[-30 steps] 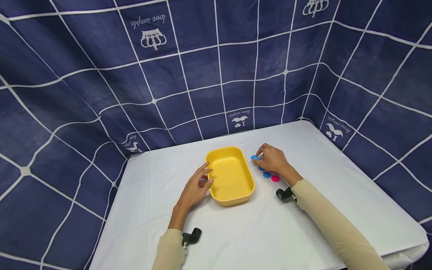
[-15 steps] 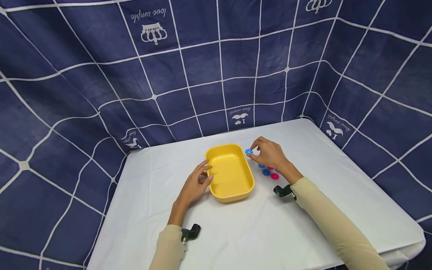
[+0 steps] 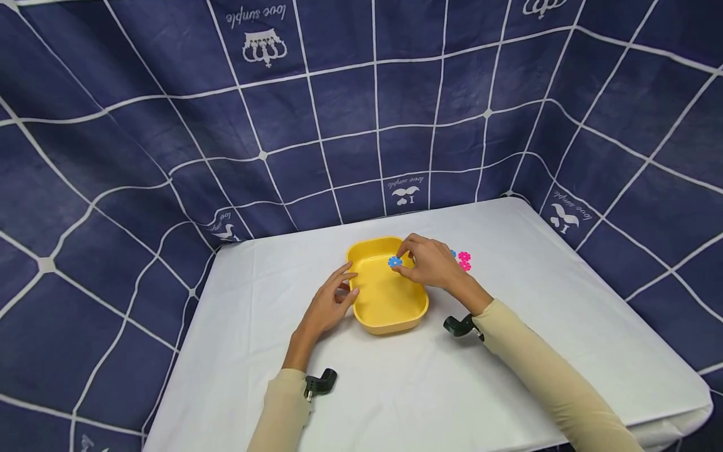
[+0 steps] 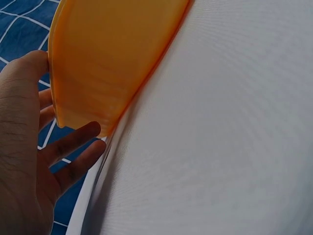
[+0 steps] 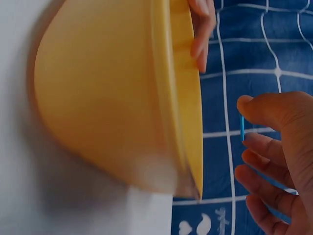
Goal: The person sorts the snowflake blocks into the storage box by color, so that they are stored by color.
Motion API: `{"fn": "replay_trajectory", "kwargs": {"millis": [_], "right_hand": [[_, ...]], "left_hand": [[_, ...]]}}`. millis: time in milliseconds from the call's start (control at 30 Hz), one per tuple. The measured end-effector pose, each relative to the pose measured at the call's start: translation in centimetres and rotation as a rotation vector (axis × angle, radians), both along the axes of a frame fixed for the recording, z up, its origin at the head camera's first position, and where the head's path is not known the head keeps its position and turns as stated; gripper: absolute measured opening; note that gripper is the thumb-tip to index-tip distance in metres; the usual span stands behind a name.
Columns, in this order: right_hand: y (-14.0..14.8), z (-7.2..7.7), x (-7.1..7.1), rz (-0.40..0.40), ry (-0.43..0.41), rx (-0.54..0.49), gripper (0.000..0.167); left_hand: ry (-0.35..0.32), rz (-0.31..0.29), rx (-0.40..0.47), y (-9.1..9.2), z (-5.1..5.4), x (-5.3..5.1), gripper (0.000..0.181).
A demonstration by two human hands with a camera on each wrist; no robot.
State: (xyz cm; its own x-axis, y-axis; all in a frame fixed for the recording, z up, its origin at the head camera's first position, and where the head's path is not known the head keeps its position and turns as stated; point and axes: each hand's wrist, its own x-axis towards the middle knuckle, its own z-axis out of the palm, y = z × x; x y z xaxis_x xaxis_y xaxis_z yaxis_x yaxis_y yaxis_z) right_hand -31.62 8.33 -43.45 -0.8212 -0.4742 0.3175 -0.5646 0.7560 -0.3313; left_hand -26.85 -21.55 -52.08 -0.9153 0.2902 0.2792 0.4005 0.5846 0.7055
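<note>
A yellow tray lies on the white table. Over its far right part, the right hand pinches a blue flower-shaped disc between thumb and fingertips. In the right wrist view the disc appears edge-on, held by the right hand above the rim. The left hand touches the tray's left rim with relaxed, spread fingers; the left wrist view has the left hand against the tray's wall. Pink discs lie beyond the right hand, with a blue one partly hidden by it.
The white tablecloth covers the table. A dark blue curtain with white lines hangs behind and at both sides. Small black cameras are on the left wrist and right wrist.
The right hand has moved left with the blue disc, from beside the tray to over it. More of the disc group's near part is now hidden. The left hand stays at the rim.
</note>
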Motion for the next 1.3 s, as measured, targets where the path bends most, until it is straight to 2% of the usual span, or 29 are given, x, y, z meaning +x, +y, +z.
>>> {"fn": "replay_trajectory", "kwargs": {"millis": [433, 633, 867, 1000, 1133, 1300], "right_hand": [[-4.2, -0.4, 1.5, 0.126, -0.013, 0.094, 0.033], [-5.1, -0.7, 1.8, 0.191, -0.049, 0.189, 0.029], [-5.8, -0.3, 0.7, 0.314, -0.103, 0.334, 0.026], [-6.4, 0.1, 0.0, 0.379, -0.168, 0.415, 0.029], [-6.9, 0.2, -0.6, 0.437, -0.235, 0.467, 0.029], [-7.4, 0.1, -1.2, 0.503, -0.261, 0.522, 0.028]], "left_hand": [[-0.005, 0.009, 0.005, 0.1, 0.0, 0.0, 0.048], [-0.014, 0.005, 0.012, 0.1, -0.2, 0.0, 0.051], [-0.010, 0.000, 0.009, 0.0, -0.2, -0.1, 0.050], [-0.008, -0.002, 0.011, 0.0, -0.2, -0.2, 0.049], [-0.006, -0.015, 0.019, 0.0, -0.2, -0.1, 0.049], [0.000, -0.015, 0.013, -0.1, -0.1, -0.1, 0.049]]}}
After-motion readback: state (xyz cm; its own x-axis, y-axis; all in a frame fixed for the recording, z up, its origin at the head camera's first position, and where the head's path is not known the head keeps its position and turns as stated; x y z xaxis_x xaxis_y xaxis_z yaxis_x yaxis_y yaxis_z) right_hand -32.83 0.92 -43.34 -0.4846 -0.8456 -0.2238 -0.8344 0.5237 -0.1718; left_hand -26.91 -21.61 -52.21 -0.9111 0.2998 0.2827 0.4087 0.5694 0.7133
